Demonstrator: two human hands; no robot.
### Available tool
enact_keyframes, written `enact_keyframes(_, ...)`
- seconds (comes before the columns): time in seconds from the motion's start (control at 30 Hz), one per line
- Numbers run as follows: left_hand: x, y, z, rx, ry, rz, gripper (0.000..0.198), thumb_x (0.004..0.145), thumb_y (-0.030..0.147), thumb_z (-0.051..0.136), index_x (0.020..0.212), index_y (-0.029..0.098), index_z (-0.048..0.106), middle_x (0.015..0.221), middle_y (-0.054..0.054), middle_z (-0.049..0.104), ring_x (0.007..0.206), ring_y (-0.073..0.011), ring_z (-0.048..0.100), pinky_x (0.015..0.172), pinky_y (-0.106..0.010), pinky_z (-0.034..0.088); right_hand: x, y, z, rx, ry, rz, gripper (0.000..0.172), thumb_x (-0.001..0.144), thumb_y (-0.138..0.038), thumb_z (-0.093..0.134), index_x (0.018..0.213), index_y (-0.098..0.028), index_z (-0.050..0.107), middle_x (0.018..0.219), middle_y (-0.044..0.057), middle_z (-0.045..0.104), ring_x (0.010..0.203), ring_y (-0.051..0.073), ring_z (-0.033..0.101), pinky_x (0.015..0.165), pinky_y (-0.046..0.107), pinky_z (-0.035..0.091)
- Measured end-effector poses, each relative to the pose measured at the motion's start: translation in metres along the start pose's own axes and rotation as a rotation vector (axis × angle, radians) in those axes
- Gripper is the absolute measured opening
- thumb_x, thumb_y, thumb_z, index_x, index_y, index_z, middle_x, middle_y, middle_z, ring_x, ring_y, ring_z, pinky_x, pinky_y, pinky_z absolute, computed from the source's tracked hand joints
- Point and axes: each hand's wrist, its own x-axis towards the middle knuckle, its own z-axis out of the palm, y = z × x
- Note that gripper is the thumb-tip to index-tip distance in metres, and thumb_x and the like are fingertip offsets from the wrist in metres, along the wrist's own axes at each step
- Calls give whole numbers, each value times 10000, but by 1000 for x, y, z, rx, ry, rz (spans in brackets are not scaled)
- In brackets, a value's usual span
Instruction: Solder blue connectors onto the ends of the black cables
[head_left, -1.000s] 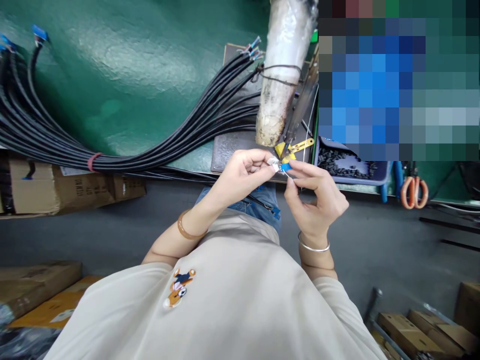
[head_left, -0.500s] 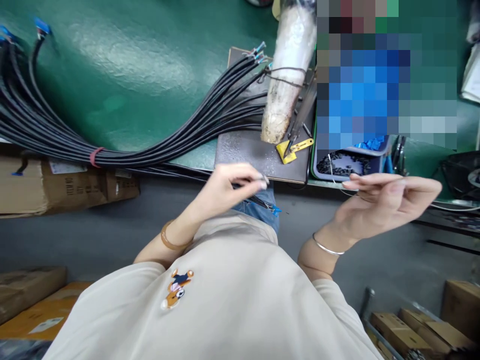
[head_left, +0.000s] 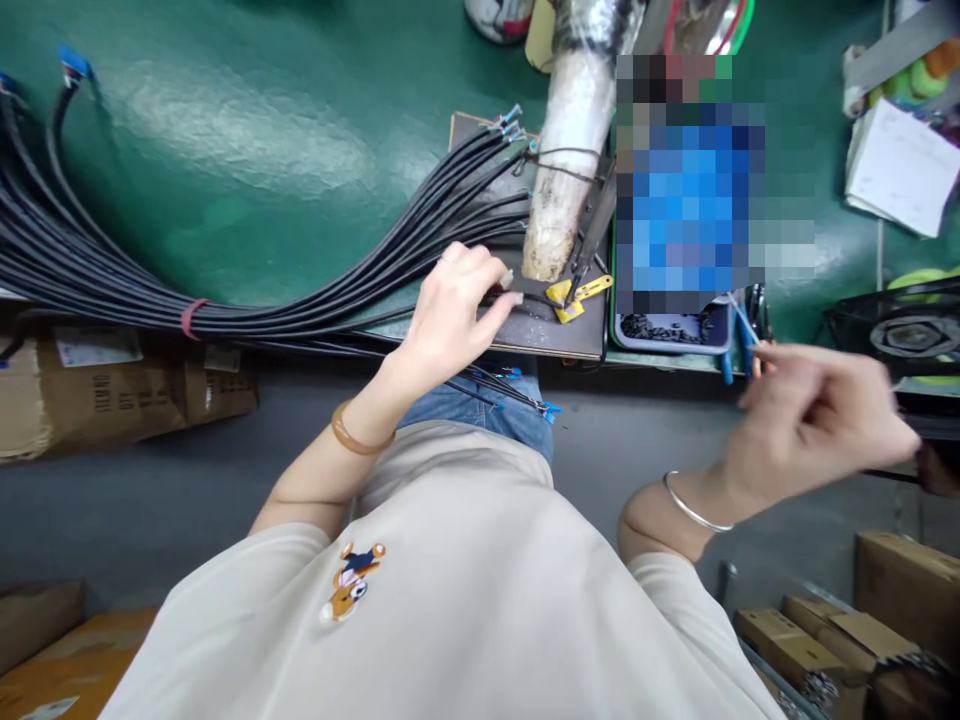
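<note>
My left hand (head_left: 459,310) reaches over the table edge, its fingers curled and pinching one black cable near the end of the big bundle of black cables (head_left: 315,290). The fingertips rest beside a dark plate (head_left: 559,330) and a small yellow tool (head_left: 574,295). My right hand (head_left: 814,420) hangs out to the right past the table edge, blurred, with the fingers bunched; whether it holds anything I cannot make out. A grimy white cylinder (head_left: 566,170) stands over the dark plate.
A red band (head_left: 187,318) ties the cable bundle on the green table (head_left: 247,150). A blue tray of small black parts (head_left: 671,330) sits right of the plate. Cardboard boxes (head_left: 127,385) lie under the table left and on the floor at lower right (head_left: 810,640).
The hands were together at the yellow tool; they parted. My left hand moved up onto the cables at the plate. My right hand swung far right and its fingers bunched.
</note>
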Motion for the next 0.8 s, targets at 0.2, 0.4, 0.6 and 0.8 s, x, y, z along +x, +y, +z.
enact_keyframes(0.2, -9, 38, -27, -374, -657, 218, 82, 840, 207, 634, 816, 174, 705, 771, -31, 711, 693, -135, 620, 679, -247, 409, 35, 75, 38, -279, -435, -119, 264, 746, -461, 741, 657, -213, 729, 567, 17, 661, 395, 52, 399, 447, 293, 284)
enact_keyframes(0.4, -17, 46, -8, -804, -686, -43, 133, 848, 264, 648, 817, 148, 706, 656, -17, 675, 570, -90, 593, 582, -203, 431, 50, 72, 48, -313, -720, 94, 81, 746, -280, 738, 776, -207, 759, 643, 7, 693, 512, 68, 502, 570, 260, 352)
enact_keyframes(0.6, -27, 36, 10, -1152, -151, -509, 202, 791, 296, 728, 794, 131, 611, 562, 37, 572, 474, -29, 484, 474, -144, 384, 30, 29, 37, -274, -420, 108, 57, 739, -165, 682, 791, -181, 696, 624, -15, 610, 509, 62, 446, 608, 255, 360)
enact_keyframes(0.8, -27, 37, 18, -1011, -26, -466, 155, 749, 226, 762, 815, 121, 669, 702, 1, 673, 619, -50, 612, 612, -139, 502, -8, -29, 34, 446, -75, 261, 42, 746, -168, 721, 784, -174, 704, 722, -7, 645, 485, 37, 424, 458, 215, 283)
